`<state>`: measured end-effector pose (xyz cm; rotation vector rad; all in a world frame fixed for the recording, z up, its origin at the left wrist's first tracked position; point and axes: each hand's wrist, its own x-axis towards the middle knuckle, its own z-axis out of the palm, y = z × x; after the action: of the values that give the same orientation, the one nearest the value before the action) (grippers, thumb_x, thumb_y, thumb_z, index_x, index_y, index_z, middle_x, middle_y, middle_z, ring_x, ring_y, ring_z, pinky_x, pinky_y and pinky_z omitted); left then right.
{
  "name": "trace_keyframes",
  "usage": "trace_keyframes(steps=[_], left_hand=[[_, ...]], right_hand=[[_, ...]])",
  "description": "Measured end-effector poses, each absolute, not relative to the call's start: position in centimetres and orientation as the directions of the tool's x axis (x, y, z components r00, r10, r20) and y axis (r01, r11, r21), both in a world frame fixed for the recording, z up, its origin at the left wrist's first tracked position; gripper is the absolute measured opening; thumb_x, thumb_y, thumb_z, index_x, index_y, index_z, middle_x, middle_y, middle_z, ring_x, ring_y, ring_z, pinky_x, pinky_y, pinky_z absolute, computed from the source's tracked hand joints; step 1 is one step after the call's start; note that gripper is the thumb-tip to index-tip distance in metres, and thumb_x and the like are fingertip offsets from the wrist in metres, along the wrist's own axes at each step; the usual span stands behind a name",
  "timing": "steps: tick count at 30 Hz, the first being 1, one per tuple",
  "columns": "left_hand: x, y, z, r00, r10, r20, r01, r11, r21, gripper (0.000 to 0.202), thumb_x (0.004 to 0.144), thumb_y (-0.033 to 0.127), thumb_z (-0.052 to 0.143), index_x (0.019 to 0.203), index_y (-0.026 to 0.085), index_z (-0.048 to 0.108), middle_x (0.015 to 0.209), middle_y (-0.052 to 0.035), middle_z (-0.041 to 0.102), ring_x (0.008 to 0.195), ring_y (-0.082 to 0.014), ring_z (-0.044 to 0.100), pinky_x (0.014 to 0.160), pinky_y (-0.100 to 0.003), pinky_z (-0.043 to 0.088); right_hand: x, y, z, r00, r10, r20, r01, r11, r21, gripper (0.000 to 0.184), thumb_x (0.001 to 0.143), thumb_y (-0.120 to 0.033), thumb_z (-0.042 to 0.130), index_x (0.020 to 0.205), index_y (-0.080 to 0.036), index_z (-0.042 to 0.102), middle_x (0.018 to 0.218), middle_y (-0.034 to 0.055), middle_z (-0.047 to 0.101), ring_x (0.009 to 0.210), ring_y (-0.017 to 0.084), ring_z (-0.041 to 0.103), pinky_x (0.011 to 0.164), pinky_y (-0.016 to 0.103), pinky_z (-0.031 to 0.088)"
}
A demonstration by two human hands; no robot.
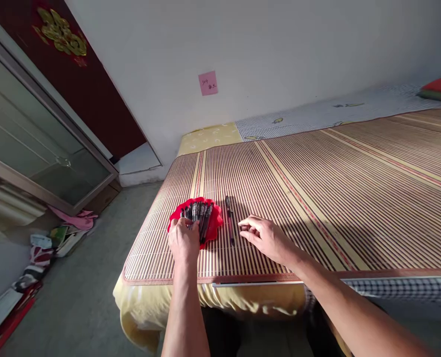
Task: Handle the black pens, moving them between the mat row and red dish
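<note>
A red scalloped plate point(218, 221) lies on the bamboo mat, holding several black pens point(201, 210) side by side. My left hand point(184, 240) reaches over the plate's near left part, thumb and fingers closed at the lower ends of the pens. Its fingertips partly cover the pens it grips. To the right of the plate, a single black pen point(229, 220) rests on the mat, pointing away from me. My right hand point(264, 238) is just right of that pen, fingers bent and slightly apart from the thumb, with nothing between them.
The striped bamboo mat point(298, 183) covers a bed with a yellow patterned sheet point(209, 139). A thin pale strip point(257, 284) lies along the near edge. Behind is a wall with a pink note point(208, 83). Clutter point(37, 258) lines the floor at left.
</note>
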<state>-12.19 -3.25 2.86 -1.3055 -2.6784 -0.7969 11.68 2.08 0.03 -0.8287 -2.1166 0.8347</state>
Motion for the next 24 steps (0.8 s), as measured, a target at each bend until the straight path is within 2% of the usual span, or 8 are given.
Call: trace_keyframes(steps=[4,7,9,11,13,15,18,24], left_hand=[[-11.8,-2.9,3.5,-0.698,0.653,0.294,0.695,0.519,0.497,0.020,0.089,0.034,0.062,0.081,0.017,0.069,0.098,-0.0142,0.072,0.094,-0.0318,0.068,0.085,-0.044,0.052],[-10.3,-3.5,4.7,-0.738,0.617,0.273,0.579,0.372,0.725,0.021,0.090,0.037,0.061,0.084,0.018,0.066,0.083,-0.0104,0.072,0.079,-0.0273,0.068,0.076,-0.043,0.054],[-7.9,-3.9,5.1,-0.645,0.738,0.197,0.421,0.128,0.898,0.026,0.090,0.044,0.062,0.090,0.018,0.064,0.078,-0.0075,0.072,0.065,-0.0217,0.065,0.063,-0.036,0.053],[-4.6,-4.2,4.7,-0.416,0.899,0.136,0.149,-0.080,0.986,0.028,0.089,0.046,0.066,0.088,0.018,0.062,0.075,-0.0050,0.070,0.063,-0.0173,0.065,0.062,-0.031,0.053],[-1.2,-4.1,3.5,-0.175,0.984,0.033,-0.126,-0.056,0.990,0.033,0.086,0.048,0.073,0.087,0.018,0.059,0.074,-0.0031,0.069,0.062,-0.0150,0.066,0.063,-0.029,0.054],[1.4,-3.9,2.1,-0.124,0.992,-0.013,-0.288,-0.023,0.957,0.044,0.081,0.056,0.077,0.080,0.019,0.052,0.066,0.0012,0.063,0.051,-0.0115,0.059,0.053,-0.025,0.049],[3.1,-3.5,0.6,-0.138,0.990,-0.036,-0.384,-0.020,0.923,0.049,0.078,0.058,0.081,0.079,0.019,0.050,0.065,0.0042,0.059,0.046,-0.0067,0.051,0.047,-0.020,0.039],[3.0,-2.8,0.9,-0.100,0.992,-0.074,-0.454,0.021,0.891,0.045,0.080,0.053,0.081,0.086,0.018,0.054,0.066,0.0054,0.058,0.046,-0.0041,0.043,0.044,-0.017,0.030]], right_hand=[[12.1,2.3,0.0,-0.510,0.770,0.383,0.260,0.562,-0.785,0.014,0.096,-0.024,0.064,0.107,-0.018,0.071,0.094,0.0065,0.073,0.076,0.017,0.069,0.067,0.031,0.059],[12.5,2.6,0.5,-0.419,0.822,0.385,0.200,0.497,-0.844,0.021,0.098,-0.034,0.063,0.108,-0.019,0.073,0.091,0.0077,0.075,0.076,0.019,0.070,0.067,0.032,0.059],[12.9,3.0,1.0,-0.351,0.870,0.346,0.113,0.406,-0.907,0.029,0.098,-0.044,0.063,0.109,-0.019,0.074,0.094,0.0087,0.075,0.078,0.019,0.071,0.067,0.033,0.060],[13.4,3.4,1.4,-0.313,0.908,0.278,0.008,0.295,-0.955,0.036,0.096,-0.051,0.064,0.109,-0.019,0.075,0.096,0.0088,0.075,0.078,0.019,0.070,0.066,0.032,0.060],[13.9,3.8,1.5,-0.298,0.932,0.209,-0.077,0.194,-0.978,0.040,0.094,-0.056,0.066,0.105,-0.018,0.076,0.091,0.0075,0.075,0.073,0.016,0.067,0.065,0.030,0.057],[14.4,4.1,1.6,-0.296,0.944,0.145,-0.132,0.110,-0.985,0.042,0.090,-0.058,0.070,0.101,-0.017,0.076,0.085,0.0060,0.074,0.067,0.013,0.063,0.061,0.026,0.052],[14.9,4.5,1.7,-0.320,0.944,0.088,-0.188,0.028,-0.982,0.042,0.083,-0.057,0.077,0.095,-0.016,0.076,0.088,0.0061,0.074,0.068,0.012,0.061,0.059,0.024,0.047],[15.3,4.7,2.1,-0.307,0.950,0.055,-0.208,-0.010,-0.978,0.042,0.078,-0.055,0.083,0.092,-0.017,0.074,0.085,0.0035,0.072,0.078,0.014,0.065,0.072,0.026,0.052]])
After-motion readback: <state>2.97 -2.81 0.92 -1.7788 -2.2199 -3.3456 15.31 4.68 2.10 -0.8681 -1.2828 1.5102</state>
